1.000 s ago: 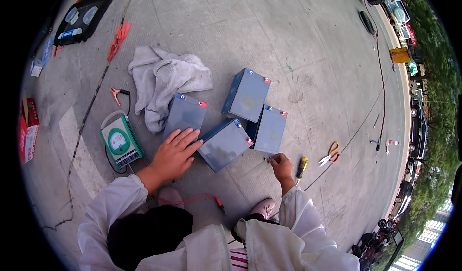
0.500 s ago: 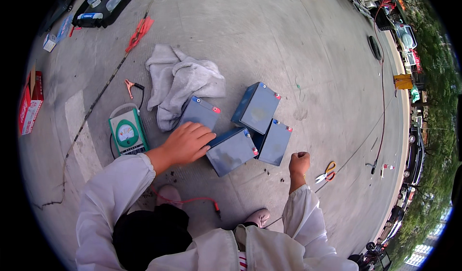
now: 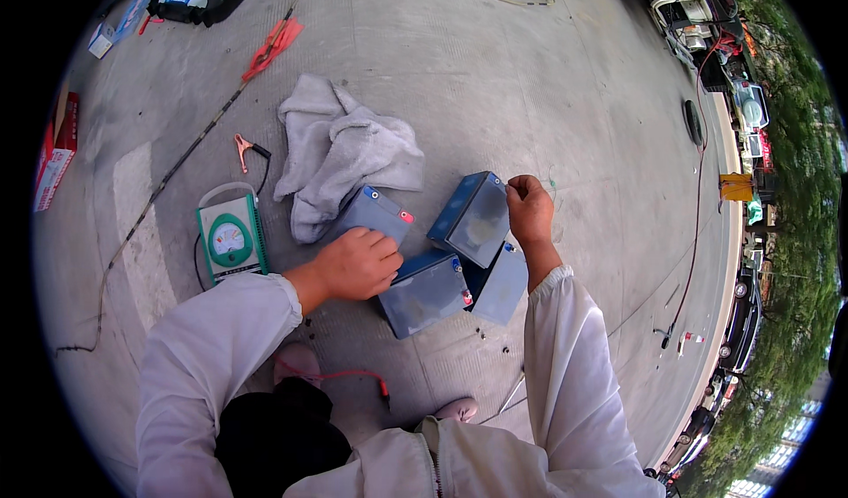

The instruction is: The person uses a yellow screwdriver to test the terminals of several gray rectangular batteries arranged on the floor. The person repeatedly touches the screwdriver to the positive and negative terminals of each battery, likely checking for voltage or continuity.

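The left hand [image 3: 358, 264] lies curled, knuckles up, over the near edge of a grey-blue battery [image 3: 375, 215] lying on the concrete floor [image 3: 548, 83]. The right hand [image 3: 530, 208] pinches closed at the far corner of a second battery [image 3: 473, 218]. Two more batteries [image 3: 424, 293] sit touching these, just below. A grey cloth [image 3: 340, 149] lies beside them, and a green dial meter [image 3: 230, 237] sits left of the left hand.
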The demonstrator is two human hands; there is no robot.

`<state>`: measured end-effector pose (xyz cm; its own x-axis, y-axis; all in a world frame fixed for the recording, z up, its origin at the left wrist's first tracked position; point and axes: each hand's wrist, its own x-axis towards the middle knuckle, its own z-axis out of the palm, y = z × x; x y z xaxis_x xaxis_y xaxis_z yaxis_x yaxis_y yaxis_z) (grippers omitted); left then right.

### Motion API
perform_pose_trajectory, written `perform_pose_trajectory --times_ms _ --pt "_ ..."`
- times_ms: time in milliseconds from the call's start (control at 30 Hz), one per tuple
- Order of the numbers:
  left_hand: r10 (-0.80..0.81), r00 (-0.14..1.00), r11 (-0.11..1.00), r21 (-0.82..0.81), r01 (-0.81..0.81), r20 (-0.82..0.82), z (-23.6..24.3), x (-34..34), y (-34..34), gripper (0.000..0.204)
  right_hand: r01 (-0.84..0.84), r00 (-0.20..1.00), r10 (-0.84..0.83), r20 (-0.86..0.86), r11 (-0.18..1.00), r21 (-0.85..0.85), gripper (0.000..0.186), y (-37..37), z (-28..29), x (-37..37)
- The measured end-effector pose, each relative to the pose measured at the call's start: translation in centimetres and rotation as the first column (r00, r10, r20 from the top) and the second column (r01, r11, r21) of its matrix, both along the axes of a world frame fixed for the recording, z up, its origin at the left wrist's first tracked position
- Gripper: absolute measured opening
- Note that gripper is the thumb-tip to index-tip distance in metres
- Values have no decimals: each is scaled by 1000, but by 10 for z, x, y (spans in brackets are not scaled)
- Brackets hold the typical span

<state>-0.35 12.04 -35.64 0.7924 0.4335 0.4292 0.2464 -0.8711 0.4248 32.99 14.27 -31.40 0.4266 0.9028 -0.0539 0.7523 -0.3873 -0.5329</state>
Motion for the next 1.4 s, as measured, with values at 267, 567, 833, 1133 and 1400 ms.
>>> perform_pose_trajectory --times_ms 267,567,833,1133,1400 --pt "2 1000 1000 -12 -2 -7 -2 -1 2 17 -75 996 75 48 997 -3 14 15 -11 -3" --pt "11 1000 1000 -13 -11 -18 -4 -1 1 17 -143 979 145 145 989 -25 12 17 -13 -4" --pt "13 1000 1000 -15 -13 -27 -4 -2 1 17 -290 910 297 288 955 -69 8 19 -9 -4" --pt "13 1000 1000 -21 -14 -24 -3 -2 2 17 -221 876 291 384 951 -217 15 21 -9 -11" --pt "15 1000 1000 -24 -16 -10 -3 -2 2 15 -116 767 325 553 918 -379 27 31 -18 -20"
